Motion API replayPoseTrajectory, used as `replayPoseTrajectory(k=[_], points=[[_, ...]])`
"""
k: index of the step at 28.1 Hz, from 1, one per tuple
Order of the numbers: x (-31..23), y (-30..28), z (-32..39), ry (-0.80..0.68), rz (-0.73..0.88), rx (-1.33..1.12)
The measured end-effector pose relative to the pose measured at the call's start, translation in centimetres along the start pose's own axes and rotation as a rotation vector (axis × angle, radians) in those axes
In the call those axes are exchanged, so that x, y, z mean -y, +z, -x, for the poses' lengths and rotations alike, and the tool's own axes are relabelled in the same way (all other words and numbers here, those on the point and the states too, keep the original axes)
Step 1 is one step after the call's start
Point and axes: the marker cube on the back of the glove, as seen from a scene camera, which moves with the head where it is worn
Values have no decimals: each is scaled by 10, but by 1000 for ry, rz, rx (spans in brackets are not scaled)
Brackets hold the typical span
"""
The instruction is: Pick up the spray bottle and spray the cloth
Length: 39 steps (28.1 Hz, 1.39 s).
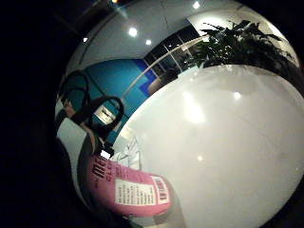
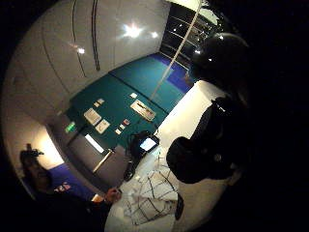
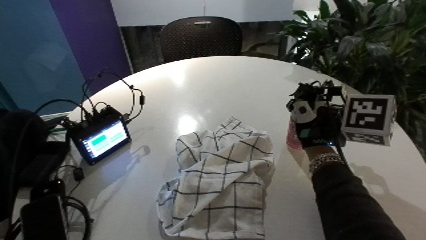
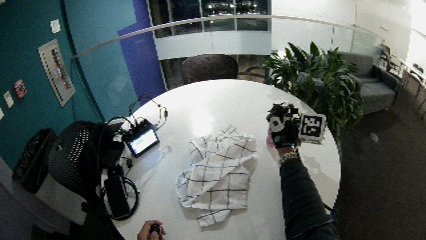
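Spray bottle (image 1: 130, 190), pink with a white printed label and a barcode, sits in your gloved right hand (image 3: 318, 125), raised above the right side of the round white table (image 3: 219, 85). In the outside view only a sliver of pink shows at the near left edge of the glove, so most of the bottle is hidden behind your hand. The little finger side palm view shows the bottle's body lying close against the palm, with the table top spread out beyond it. Your fingers are curled round the bottle, gripping it; you cannot make out the nozzle or which way it faces.

Your cloth (image 3: 223, 180), white with a thin dark grid, lies crumpled on the table to the left of your hand and nearer to you, apart from the bottle. It also shows in the thumb side palm view, bunched on the white surface below the glove.

Your other hand (image 4: 152, 231), bare, rests at the near edge of the table.

On the far left of the table stands a small device with a lit screen (image 3: 101, 139), cables trailing from it. A dark chair (image 3: 200, 37) stands at the far side, and a leafy plant (image 3: 359, 45) rises to the right.
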Motion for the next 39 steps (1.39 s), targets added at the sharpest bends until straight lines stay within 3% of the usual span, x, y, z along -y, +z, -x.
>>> replayPoseTrajectory(k=[11,20,30,39], points=[[-20,-5,9,69,174,122],[-20,-8,65,-39,480,218],[-10,5,112,-155,868,-3],[-54,40,88,-143,1215,-284]])
